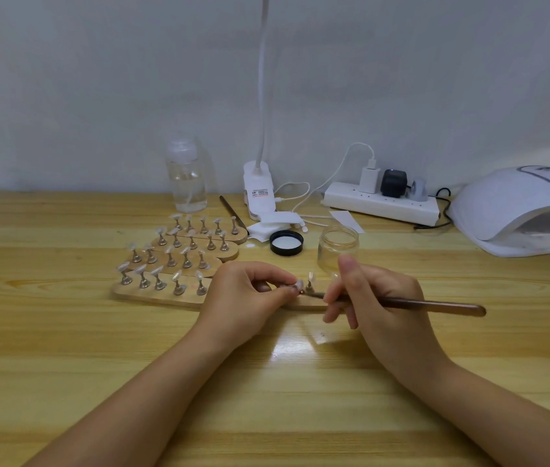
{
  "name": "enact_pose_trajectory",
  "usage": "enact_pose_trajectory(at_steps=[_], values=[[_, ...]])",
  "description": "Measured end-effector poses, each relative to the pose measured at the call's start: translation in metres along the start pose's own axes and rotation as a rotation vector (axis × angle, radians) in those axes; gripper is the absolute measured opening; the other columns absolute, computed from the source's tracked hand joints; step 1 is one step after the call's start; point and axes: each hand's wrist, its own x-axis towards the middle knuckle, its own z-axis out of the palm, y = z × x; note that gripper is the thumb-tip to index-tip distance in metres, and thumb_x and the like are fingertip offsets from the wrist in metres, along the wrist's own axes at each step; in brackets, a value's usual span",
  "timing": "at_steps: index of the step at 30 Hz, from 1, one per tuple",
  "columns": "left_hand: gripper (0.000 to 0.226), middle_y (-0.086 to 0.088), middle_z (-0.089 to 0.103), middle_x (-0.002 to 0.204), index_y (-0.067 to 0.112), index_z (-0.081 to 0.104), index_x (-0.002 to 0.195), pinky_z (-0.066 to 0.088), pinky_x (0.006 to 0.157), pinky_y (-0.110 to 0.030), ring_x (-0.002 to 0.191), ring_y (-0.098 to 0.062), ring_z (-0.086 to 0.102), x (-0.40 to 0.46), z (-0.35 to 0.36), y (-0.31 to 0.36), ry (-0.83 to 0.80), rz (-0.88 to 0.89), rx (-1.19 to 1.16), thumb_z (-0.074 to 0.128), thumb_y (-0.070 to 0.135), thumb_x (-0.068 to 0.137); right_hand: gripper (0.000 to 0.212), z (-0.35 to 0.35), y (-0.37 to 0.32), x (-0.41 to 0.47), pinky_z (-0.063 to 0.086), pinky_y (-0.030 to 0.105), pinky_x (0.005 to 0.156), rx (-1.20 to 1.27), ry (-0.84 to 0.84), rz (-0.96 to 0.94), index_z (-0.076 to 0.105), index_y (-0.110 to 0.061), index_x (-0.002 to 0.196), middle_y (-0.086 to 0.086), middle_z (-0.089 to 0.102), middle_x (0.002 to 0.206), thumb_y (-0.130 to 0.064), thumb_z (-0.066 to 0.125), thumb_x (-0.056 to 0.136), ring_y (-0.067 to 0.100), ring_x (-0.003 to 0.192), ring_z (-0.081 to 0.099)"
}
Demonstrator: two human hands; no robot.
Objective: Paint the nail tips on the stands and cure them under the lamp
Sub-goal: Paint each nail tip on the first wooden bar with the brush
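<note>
Head view: two hands over wooden desk point(64, 348). Left hand point(243, 298) grip pinched on one nail tip point(298, 284) atop its stand. Right hand point(378, 305) grip clamped on one brown brush point(435, 305), bristle end at that tip. Four wooden stand bases point(162, 296) left of hands, five tips each. One open clear jar point(338, 246), one black lid point(286, 243), one white curing lamp point(519, 210) far right.

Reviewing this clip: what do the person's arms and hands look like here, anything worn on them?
Both forearms are bare to the frame's lower edge: no sleeves in view. The left hand and right hand show no gloves, rings, bracelets or watch. The fingernails look short and unpainted.
</note>
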Motion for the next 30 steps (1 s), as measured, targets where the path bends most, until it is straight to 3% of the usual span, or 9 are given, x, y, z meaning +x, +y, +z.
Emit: enact_pose_trajectory(at_steps=[4, 10, 17, 21, 24, 30], values=[[0.021, 0.024, 0.055, 0.045, 0.033, 0.067, 0.067, 0.033, 0.048, -0.004, 0.049, 0.002, 0.044, -0.0004, 0.0, 0.0013, -0.005, 0.01, -0.009, 0.075, 0.014, 0.073, 0.037, -0.0004, -0.0009, -0.0006, 0.042, 0.009, 0.055, 0.004, 0.009, -0.011, 0.064, -0.01, 0.065, 0.007, 0.064, 0.055, -0.032, 0.046, 0.088, 0.0, 0.047, 0.056], [0.022, 0.022, 0.061, 0.051, 0.033, 0.068, 0.065, 0.036, 0.051, -0.004, 0.053, 0.002, 0.049, -0.0003, 0.0005, 0.0007, -0.001, 0.001, -0.035, 0.075, 0.014, 0.072, 0.045, 0.0002, -0.0033, -0.0006, 0.039, 0.007, 0.053, 0.068, 0.031, 0.061, 0.063, -0.015, 0.058, 0.007, 0.062, 0.05, -0.045, 0.046, 0.086, 0.002, 0.042, 0.053], [0.021, 0.018, 0.065, 0.057, 0.03, 0.069, 0.066, 0.039, 0.054, -0.004, 0.054, 0.006, 0.055, -0.0011, 0.0008, 0.0015, -0.005, -0.004, -0.061, 0.075, 0.011, 0.072, 0.043, 0.0004, -0.0038, 0.0005, 0.04, 0.009, 0.053, 0.083, 0.023, 0.076, 0.064, -0.013, 0.06, 0.008, 0.063, 0.052, -0.04, 0.046, 0.088, 0.002, 0.043, 0.054], [0.02, 0.013, 0.069, 0.065, 0.033, 0.07, 0.065, 0.044, 0.058, -0.008, 0.062, -0.001, 0.061, -0.002, 0.0008, 0.0011, 0.019, 0.003, -0.076, 0.075, 0.015, 0.072, 0.038, -0.0012, -0.0032, 0.0006, 0.046, 0.017, 0.058, 0.047, 0.07, 0.032, 0.063, -0.016, 0.066, 0.0, 0.066, 0.059, -0.039, 0.046, 0.092, 0.003, 0.049, 0.055], [0.02, 0.013, 0.069, 0.064, 0.032, 0.069, 0.066, 0.042, 0.056, -0.006, 0.06, 0.003, 0.06, -0.0017, 0.001, 0.002, 0.022, 0.014, -0.077, 0.076, 0.014, 0.072, 0.034, -0.0011, -0.0042, 0.0021, 0.041, 0.01, 0.058, 0.013, 0.047, 0.037, 0.063, -0.018, 0.068, -0.001, 0.067, 0.064, -0.032, 0.043, 0.091, 0.001, 0.052, 0.056], [0.015, 0.008, 0.07, 0.064, 0.026, 0.071, 0.069, 0.043, 0.057, -0.006, 0.058, 0.003, 0.062, -0.0026, 0.0011, 0.003, 0.004, 0.008, -0.085, 0.075, 0.012, 0.073, 0.044, -0.0006, -0.0045, -0.0001, 0.039, 0.007, 0.053, 0.112, 0.029, 0.09, 0.064, -0.017, 0.058, 0.008, 0.064, 0.052, -0.046, 0.049, 0.087, 0.002, 0.042, 0.054]])
